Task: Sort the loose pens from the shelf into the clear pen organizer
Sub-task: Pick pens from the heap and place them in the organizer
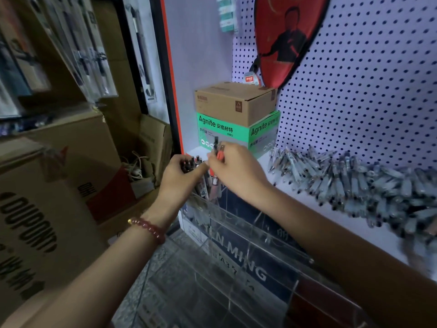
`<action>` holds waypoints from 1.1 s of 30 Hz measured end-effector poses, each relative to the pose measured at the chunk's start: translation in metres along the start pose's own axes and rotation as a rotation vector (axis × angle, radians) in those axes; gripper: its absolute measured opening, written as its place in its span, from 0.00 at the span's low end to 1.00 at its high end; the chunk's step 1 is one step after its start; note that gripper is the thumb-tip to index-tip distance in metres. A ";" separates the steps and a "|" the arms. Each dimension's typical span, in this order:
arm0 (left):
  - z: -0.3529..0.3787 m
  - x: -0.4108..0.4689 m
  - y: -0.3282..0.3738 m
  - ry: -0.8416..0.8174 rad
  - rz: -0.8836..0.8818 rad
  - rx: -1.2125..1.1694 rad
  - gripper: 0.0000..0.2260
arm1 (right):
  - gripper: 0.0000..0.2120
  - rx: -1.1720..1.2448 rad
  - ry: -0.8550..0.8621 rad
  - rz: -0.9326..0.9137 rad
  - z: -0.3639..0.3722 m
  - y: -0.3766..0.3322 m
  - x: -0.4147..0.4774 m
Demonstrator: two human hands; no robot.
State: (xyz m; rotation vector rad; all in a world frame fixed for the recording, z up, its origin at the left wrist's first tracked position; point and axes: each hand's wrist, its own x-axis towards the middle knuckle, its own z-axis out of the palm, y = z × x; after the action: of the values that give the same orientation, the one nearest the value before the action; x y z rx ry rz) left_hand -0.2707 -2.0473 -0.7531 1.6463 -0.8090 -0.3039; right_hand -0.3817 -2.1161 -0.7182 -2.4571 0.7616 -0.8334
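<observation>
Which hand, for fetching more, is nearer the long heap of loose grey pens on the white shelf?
Right. The right hand sits left of the heap; left hand farther left.

Cool bright light washes the pegboard (366, 79) ahead of me, while the cardboard boxes (59, 185) on my left sit dim and shadowed. The loose pens (354, 185) smear into blur toward the right edge, and the wide lens bends straight lines near the borders.

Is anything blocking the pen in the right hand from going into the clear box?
Nothing visible does. The right hand holds a red pen just above the organizer's open end slot; the left hand grips a bundle beside it.
</observation>
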 end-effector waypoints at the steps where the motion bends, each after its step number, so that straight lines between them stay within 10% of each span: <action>1: 0.000 0.000 -0.001 0.008 0.020 0.025 0.12 | 0.14 -0.006 -0.024 0.003 0.004 0.002 0.001; 13: -0.004 0.003 -0.015 0.046 0.244 0.304 0.11 | 0.13 0.104 -0.505 0.082 -0.005 0.009 0.002; 29: 0.000 0.003 0.001 0.034 0.237 0.032 0.09 | 0.16 -0.009 -0.284 0.069 0.005 0.018 0.003; 33: -0.003 0.002 -0.001 -0.002 0.232 -0.009 0.22 | 0.21 0.036 -0.349 0.073 0.005 0.019 0.003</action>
State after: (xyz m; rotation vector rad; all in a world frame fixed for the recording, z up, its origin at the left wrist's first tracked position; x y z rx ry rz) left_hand -0.2673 -2.0464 -0.7534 1.5262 -0.9887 -0.1460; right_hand -0.3836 -2.1312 -0.7307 -2.4330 0.6941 -0.3715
